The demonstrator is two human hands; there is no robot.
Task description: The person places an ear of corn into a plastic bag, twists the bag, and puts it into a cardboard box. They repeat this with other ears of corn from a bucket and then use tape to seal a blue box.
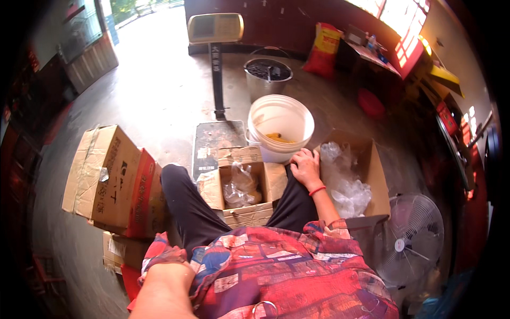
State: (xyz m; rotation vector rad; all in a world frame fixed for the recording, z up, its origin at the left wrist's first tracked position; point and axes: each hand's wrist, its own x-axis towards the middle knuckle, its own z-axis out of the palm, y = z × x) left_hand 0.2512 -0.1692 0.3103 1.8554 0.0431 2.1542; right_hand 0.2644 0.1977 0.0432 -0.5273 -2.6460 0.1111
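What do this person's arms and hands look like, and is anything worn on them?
The short sleeves belong to a red shirt with a blocky pattern that includes blue and dark patches. The right hand wears no glove, and a thin red band circles its wrist. The left forearm shows nothing worn; the left hand is out of view.

Your right hand (305, 169) lies loosely curved, back upward, on your right leg (292, 204), its bare forearm (327, 208) reaching forward. Your bare left arm (166, 290) runs out at the lower edge; your 2 knees (174, 173) stand apart.
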